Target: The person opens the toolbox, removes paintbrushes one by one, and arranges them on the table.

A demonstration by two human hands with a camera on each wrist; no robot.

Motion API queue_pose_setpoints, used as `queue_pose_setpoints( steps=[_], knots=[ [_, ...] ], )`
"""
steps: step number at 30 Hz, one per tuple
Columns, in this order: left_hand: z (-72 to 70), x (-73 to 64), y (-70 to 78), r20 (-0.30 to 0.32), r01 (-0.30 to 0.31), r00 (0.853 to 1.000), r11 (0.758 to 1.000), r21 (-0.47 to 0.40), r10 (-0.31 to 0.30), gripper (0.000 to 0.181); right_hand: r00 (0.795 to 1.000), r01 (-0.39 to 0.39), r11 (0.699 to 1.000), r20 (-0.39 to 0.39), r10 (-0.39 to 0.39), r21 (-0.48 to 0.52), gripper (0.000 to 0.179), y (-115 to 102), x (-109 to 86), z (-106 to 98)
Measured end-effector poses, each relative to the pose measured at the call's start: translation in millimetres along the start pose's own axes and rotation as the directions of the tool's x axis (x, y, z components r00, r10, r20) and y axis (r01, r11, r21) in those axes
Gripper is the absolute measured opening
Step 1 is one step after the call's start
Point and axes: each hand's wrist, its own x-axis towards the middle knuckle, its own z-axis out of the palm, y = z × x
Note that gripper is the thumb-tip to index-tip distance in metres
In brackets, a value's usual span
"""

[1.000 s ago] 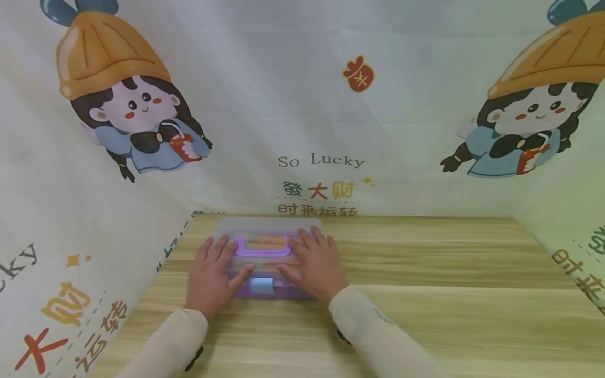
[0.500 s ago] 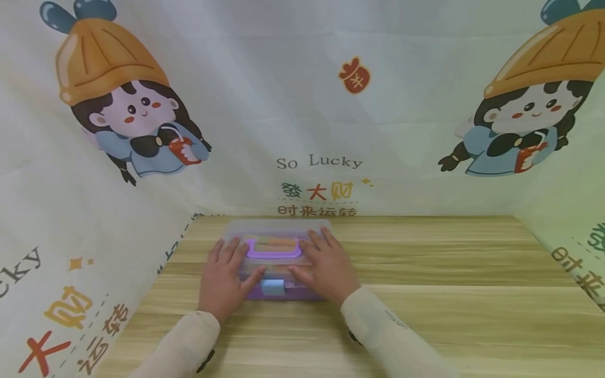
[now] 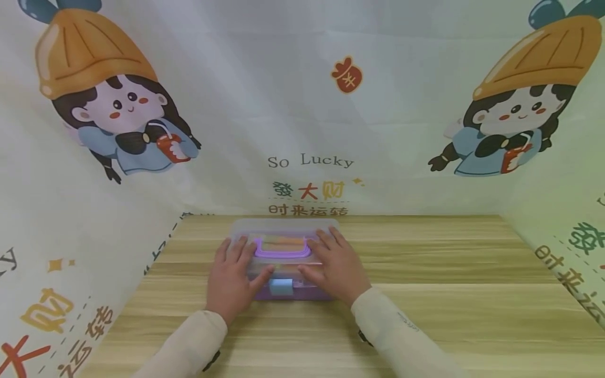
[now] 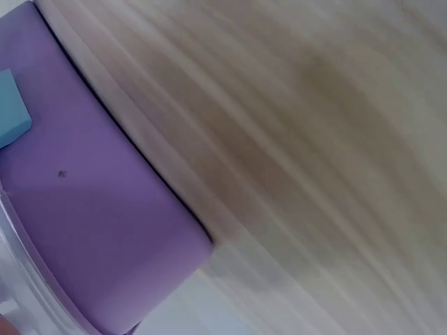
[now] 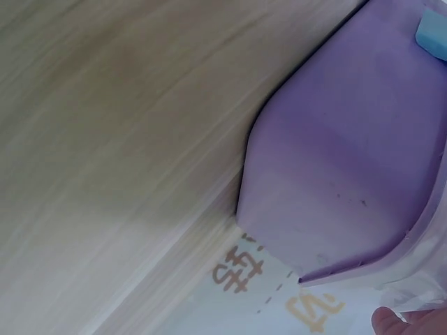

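A plastic storage box point(image 3: 307, 293) stands on the table in the head view, with a purple body and a clear lid point(image 3: 283, 224). Its purple carry handle point(image 3: 282, 254) lies flat on the lid, and a light-blue latch point(image 3: 281, 286) sits at the front. Through the lid, orange and tan contents show, too blurred to name. My left hand point(image 3: 230, 286) rests on the lid's left part, fingers spread and fairly straight. On the right part rests my right hand point(image 3: 341, 269), likewise spread. Both wrist views show the box's purple wall point(image 4: 105, 188), with right-hand fingertips point(image 5: 398, 322) at one corner.
The wood-grain table point(image 3: 425, 262) extends to the right of the box and in front of it. A printed cloth point(image 3: 246, 105) with cartoon figures and lettering hangs behind the table and along both sides.
The box has slid to the right along the table, with both hands keeping their places on it. The head view has turned slightly to the right.
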Motion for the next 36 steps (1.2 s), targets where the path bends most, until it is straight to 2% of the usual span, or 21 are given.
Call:
queue_pose_setpoints(
  steps=[5, 9, 14, 17, 28, 36],
  knots=[
    [3.4, 3.2, 12.9, 0.045, 0.032, 0.998, 0.999, 0.027, -0.033, 0.077, 1.000, 0.020, 1.000, -0.006, -0.020, 0.005, 0.059, 12, -5.7, -4],
    [6.4, 5.9, 24.8, 0.067, 0.028, 0.997, 0.999, 0.040, -0.031, 0.075, 1.000, 0.006, 1.000, 0.015, -0.006, 0.012, 0.062, 22, -12.9, -8],
    [10.4, 9.4, 34.9, 0.042, 0.008, 0.999, 0.999, 0.039, -0.010, 0.074, 1.000, -0.005, 1.000, 0.010, 0.005, 0.028, 0.070, 30, -19.4, -14],
    [13.9, 11.7, 38.8, 0.024, -0.001, 1.000, 0.999, 0.039, 0.000, 0.075, 1.000, -0.011, 1.000, 0.011, 0.011, 0.028, 0.068, 34, -21.6, -18],
    [21.0, 17.9, 60.5, 0.041, 0.000, 0.999, 0.999, 0.040, -0.001, 0.075, 0.995, -0.083, 0.996, 0.050, 0.081, 0.035, 0.064, 45, -35.1, -32],
    [21.1, 20.7, 74.2, 0.047, -0.009, 0.999, 0.999, 0.034, 0.007, 0.074, 0.995, -0.098, 0.994, 0.034, 0.096, 0.057, 0.067, 54, -43.9, -38]
  ],
)
